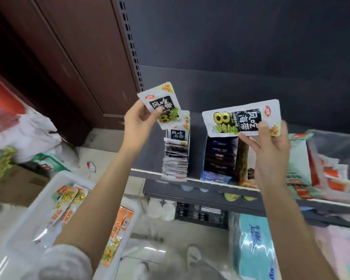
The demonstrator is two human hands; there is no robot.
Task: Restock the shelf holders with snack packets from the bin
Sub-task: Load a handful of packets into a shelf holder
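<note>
Left hand (138,123) pinches one silver-and-black foil snack packet (161,105); right hand (271,150) grips a second packet (243,118), sideways. Turn that one upright, then slot both behind the stack in the narrow clear shelf holder (177,150).

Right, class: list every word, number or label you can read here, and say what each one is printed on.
"风吃海带" and "8": packet in the left hand.
"风吃海带" and "8", turned sideways: packet in the right hand.
"风吃海带": front packet in the shelf holder.
Small print, corner badges, bin packets and blue box: too blurred.

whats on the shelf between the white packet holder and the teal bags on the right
In the head view, a blue holder of dark packets stands between the white packet holder and the teal bags, with a brown packet upright beside it.
</note>
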